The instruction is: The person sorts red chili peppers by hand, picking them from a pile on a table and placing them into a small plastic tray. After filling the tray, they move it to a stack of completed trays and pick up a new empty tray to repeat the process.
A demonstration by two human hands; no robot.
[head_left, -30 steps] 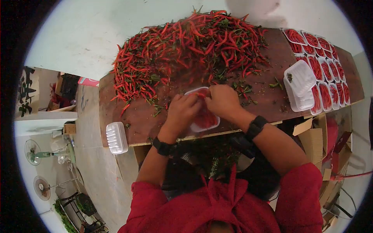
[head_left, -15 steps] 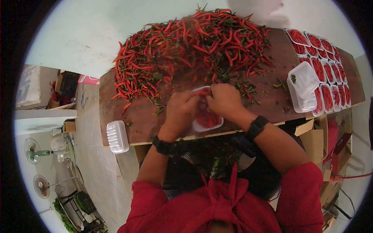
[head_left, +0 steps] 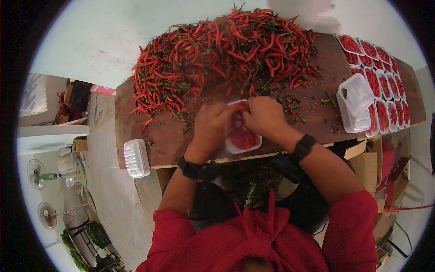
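Observation:
A white tray (head_left: 230,146) with red chilies inside sits at the table's front edge, between my hands. My left hand (head_left: 212,124) is over the tray's left side, fingers curled and slightly blurred. My right hand (head_left: 266,115) is at the tray's upper right, its fingers pressed together at the chilies. What either hand pinches is too small or hidden to name. A large heap of red chilies with green stems (head_left: 226,50) lies behind the tray.
Filled chili trays (head_left: 383,111) stand in rows at the right. Beside them are stacked white trays (head_left: 355,97); another stack (head_left: 136,158) is at the left front corner. Stem scraps (head_left: 290,105) lie right of my hands. Cardboard boxes (head_left: 364,167) are below the table's right side.
My left hand has shifted slightly at the tray's left side, showing more of the chilies. My right hand stays almost in place, and the tray has hardly moved.

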